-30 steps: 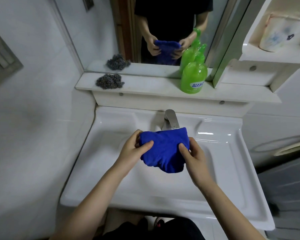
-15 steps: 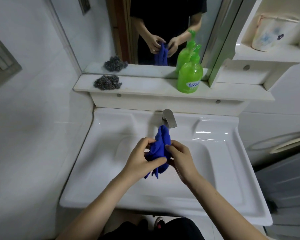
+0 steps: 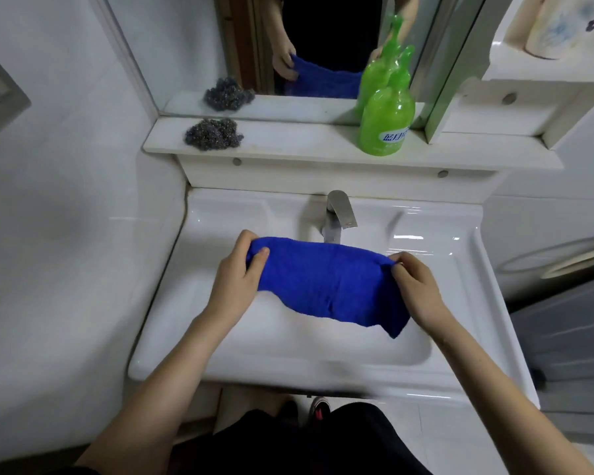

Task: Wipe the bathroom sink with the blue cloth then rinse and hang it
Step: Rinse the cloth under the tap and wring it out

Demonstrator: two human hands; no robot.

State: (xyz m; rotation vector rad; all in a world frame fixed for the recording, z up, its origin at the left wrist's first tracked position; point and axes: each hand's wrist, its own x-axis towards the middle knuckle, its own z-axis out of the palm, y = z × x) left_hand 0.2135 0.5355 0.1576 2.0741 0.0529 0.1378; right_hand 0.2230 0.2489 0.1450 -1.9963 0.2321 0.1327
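The blue cloth is stretched out wide above the white sink, just in front of the metal tap. My left hand pinches its left end and my right hand pinches its right end. The cloth hangs down between them, with a loose corner drooping at the lower right. It hides the middle of the basin. No water runs from the tap.
A green soap bottle and a steel wool pad sit on the white ledge under the mirror. A wall cabinet with a cup juts out at upper right. A tiled wall stands close on the left.
The cloth was bunched up between my hands half a second ago. My hands have moved apart and pulled it out wide and flat.
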